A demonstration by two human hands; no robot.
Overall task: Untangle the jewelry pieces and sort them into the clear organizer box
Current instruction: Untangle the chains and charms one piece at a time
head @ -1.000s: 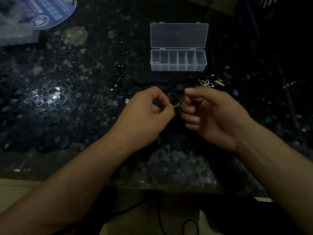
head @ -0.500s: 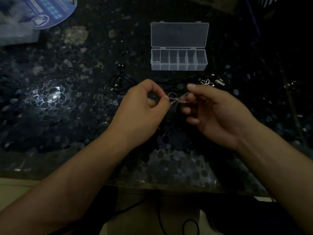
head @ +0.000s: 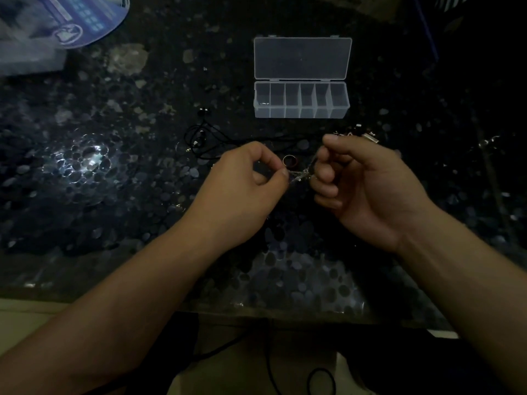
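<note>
A thin silver chain [head: 300,174] stretches between my two hands above the dark pebbled table. My left hand [head: 245,192] pinches one end between thumb and forefinger. My right hand [head: 362,186] pinches the other end, its remaining fingers curled. A ring [head: 290,161] lies on the table just behind the chain. A black cord necklace [head: 205,142] lies tangled to the left of it. Small silver pieces [head: 369,136] show past my right hand's knuckles. The clear organizer box [head: 301,108] stands open further back, its lid laid flat behind several compartments.
A blue round printed item [head: 82,21] and a pale box [head: 25,52] sit at the far left corner. The table's front edge [head: 256,309] runs below my forearms, with dark cables under it. A bright reflection [head: 88,161] glares on the left.
My hands have drawn slightly apart, pulling the chain out between them. My right hand's fingers have curled in more than half a second ago.
</note>
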